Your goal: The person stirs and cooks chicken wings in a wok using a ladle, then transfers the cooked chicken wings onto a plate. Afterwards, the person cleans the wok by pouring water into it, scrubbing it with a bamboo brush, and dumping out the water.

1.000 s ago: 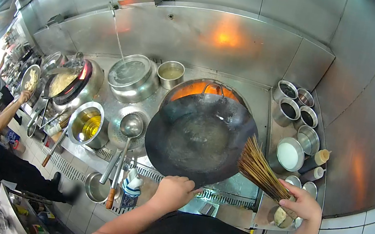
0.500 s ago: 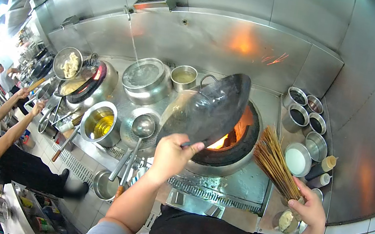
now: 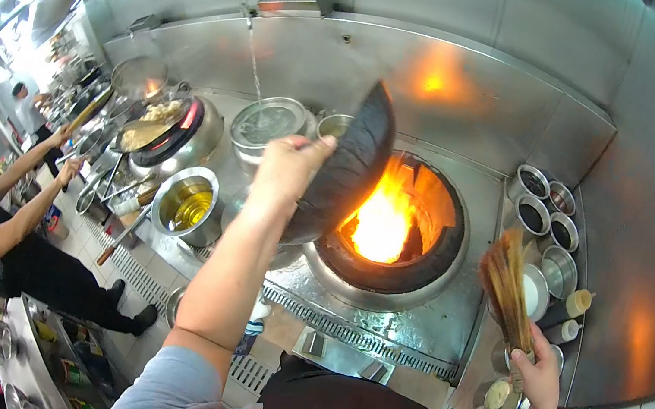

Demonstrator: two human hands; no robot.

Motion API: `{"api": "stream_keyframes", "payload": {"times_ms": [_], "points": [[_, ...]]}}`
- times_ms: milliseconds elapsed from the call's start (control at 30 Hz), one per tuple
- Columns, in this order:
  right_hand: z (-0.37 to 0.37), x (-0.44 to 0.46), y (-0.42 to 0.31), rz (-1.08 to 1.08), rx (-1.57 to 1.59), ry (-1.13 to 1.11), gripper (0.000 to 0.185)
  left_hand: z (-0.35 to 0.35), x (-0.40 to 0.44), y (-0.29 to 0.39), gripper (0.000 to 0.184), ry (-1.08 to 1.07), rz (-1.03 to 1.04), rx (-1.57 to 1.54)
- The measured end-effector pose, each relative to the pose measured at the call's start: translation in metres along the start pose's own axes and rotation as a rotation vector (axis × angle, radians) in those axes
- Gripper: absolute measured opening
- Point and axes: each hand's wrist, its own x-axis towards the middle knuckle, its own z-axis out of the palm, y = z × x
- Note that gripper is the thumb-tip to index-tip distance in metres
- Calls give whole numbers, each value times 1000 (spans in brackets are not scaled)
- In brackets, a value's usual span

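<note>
My left hand [image 3: 292, 168] grips the near edge of a dark wok [image 3: 349, 169], which is tipped steeply on its side to the left of the burner. Orange flames [image 3: 384, 219] rise inside the uncovered round burner [image 3: 388, 284]. In my right hand [image 3: 536, 370] is a bamboo brush [image 3: 509, 285], its bristles up, over the right edge of the stove. Behind and below the brush are a pot of white liquid [image 3: 535, 292] and a container with pale, creamy contents [image 3: 496, 398].
Several small metal containers [image 3: 532, 214] and squeeze bottles [image 3: 575, 304] line the right side. To the left are a pot of yellow oil [image 3: 189, 204], a pot under running water [image 3: 269, 122] and a second wok [image 3: 142, 135], where another person [image 3: 32, 240] works.
The wok has been lifted off the burner and tilted up to the left, exposing the flames. The brush has turned more upright. The other person's strainer has moved over the second wok.
</note>
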Motion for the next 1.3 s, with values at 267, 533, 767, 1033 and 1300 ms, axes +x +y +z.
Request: {"api": "stream_keyframes", "payload": {"times_ms": [267, 533, 767, 1033, 1300], "points": [[52, 60, -40, -302, 778, 62, 69, 26, -146, -110, 42, -326, 603, 643], [89, 169, -150, -365, 221, 7, 72, 45, -139, -161, 27, -612, 699, 794], [191, 366, -23, -628, -340, 821, 81, 77, -121, -197, 26, -625, 517, 826], [269, 332, -13, 254, -242, -7, 64, 64, -110, -194, 21, -612, 616, 808], [185, 325, -42, -41, -1191, -376, 64, 57, -109, -189, 23, -639, 620, 740]]}}
